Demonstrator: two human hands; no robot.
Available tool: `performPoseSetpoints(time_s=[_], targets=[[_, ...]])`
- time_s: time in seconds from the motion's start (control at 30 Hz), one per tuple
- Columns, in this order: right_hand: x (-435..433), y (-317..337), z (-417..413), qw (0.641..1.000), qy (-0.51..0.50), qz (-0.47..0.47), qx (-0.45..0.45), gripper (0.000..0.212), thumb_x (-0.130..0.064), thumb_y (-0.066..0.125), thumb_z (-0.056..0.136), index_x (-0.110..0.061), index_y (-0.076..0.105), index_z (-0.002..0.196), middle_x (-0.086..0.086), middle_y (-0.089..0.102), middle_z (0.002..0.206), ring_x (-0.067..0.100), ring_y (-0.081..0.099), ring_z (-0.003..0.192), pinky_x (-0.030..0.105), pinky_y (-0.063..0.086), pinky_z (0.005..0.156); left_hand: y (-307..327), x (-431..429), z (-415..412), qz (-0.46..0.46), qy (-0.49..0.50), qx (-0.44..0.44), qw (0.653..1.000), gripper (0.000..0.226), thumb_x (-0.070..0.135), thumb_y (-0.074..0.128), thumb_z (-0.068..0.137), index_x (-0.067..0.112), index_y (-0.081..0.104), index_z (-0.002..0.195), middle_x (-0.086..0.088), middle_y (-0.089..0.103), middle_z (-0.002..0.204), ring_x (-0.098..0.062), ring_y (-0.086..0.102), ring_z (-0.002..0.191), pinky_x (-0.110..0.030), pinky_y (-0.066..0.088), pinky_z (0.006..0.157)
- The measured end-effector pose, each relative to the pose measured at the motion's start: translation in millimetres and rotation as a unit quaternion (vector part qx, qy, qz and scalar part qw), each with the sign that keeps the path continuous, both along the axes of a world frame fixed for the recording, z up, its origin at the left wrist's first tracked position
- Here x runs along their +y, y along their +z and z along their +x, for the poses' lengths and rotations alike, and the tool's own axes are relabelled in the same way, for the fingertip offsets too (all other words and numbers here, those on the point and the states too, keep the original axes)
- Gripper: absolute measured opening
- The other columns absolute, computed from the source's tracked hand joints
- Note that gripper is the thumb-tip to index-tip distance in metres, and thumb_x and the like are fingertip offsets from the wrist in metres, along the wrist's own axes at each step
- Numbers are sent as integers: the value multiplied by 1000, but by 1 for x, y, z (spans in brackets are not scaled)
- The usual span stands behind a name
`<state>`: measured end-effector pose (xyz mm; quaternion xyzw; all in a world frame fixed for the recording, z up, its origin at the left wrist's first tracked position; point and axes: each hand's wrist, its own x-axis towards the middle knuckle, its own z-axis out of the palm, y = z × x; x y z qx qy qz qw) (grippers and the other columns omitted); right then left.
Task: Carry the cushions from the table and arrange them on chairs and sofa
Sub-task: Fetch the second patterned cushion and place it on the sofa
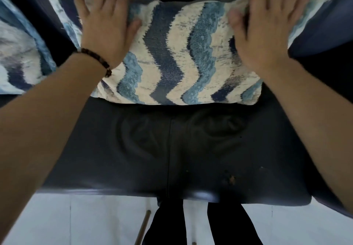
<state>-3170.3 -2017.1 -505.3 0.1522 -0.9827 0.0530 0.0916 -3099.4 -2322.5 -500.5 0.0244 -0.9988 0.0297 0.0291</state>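
Observation:
A cushion (pixel 175 54) with cream, light blue and navy zigzag stripes leans against the back of a dark leather seat (pixel 172 149). My left hand (pixel 103 25), with a bead bracelet on the wrist, lies flat on the cushion's left side with fingers spread. My right hand (pixel 267 25) lies flat on its right side, fingers spread too. Both hands are blurred. Neither hand closes around the cushion. A second cushion (pixel 21 54) of the same pattern rests at the far left.
The dark seat's front edge (pixel 133 193) runs across the lower frame. Below it is a white tiled floor (pixel 86 222). My dark-trousered legs (pixel 191 223) stand at the seat's front. A navy armrest (pixel 324 25) rises at the upper right.

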Motion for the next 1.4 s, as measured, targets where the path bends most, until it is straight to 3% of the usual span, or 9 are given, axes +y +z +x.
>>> performPoseSetpoints(time_s=[0.1,0.23,0.43,0.7,0.97,1.13,1.2,1.3,1.4], targets=[[2,10,-26,992,76,86,-59,63,-58,28,104,-13,47,143,23,53,137,39,43,135,59,17,120,4,-16,-16,-16,-15,-19,1000,57,51,31,104,10,51,137,-20,49,138,-38,39,137,-57,19,113],[1,12,-43,997,49,57,-36,59,-58,24,104,-20,43,144,10,44,153,31,35,145,51,22,115,9,-19,-34,66,95,27,993,53,54,33,101,22,53,138,-8,43,154,-31,32,146,-46,21,113],[-40,-4,-6,998,-37,29,38,62,-10,38,93,-18,34,155,17,40,158,34,35,149,53,19,123,-2,-9,-22,27,114,44,992,56,51,22,104,24,43,148,-11,39,156,-32,31,147,-50,16,120],[-130,-41,54,968,240,80,-4,77,-65,17,104,-17,12,163,17,14,170,34,13,157,54,2,124,-35,-23,6,-4,175,60,983,56,44,17,107,6,48,135,-22,45,145,-40,36,141,-52,13,123],[94,-38,-10,989,-20,121,-84,86,-80,15,96,-30,-5,163,24,1,169,44,2,156,72,5,120,-42,-32,-28,60,199,84,975,70,46,5,99,11,42,146,-19,41,152,-32,36,144,-31,23,112],[62,-59,21,996,-84,31,-16,76,-52,26,106,0,16,160,41,14,160,57,14,150,67,13,120,-33,7,5,91,144,209,963,55,38,27,109,4,45,147,-30,37,153,-47,36,144,-51,25,119],[16,-72,49,998,-15,-29,44,69,-39,36,107,0,15,159,47,18,155,59,20,147,69,16,119,-40,27,41,105,82,220,966,54,29,43,108,-5,40,149,-41,31,152,-54,31,145,-59,24,119],[-53,-95,99,986,161,-13,30,82,-46,37,108,-21,-24,158,30,-23,163,40,0,153,63,-2,124,-70,41,93,92,71,160,980,64,28,53,104,-13,32,149,-50,24,149,-60,25,144,-66,22,118],[-67,-121,118,965,263,8,7,69,-46,47,105,-23,18,163,27,21,165,42,25,152,58,11,122,-109,45,117,82,99,78,989,71,42,44,106,-7,25,154,-46,20,154,-59,20,147,-66,18,119]])
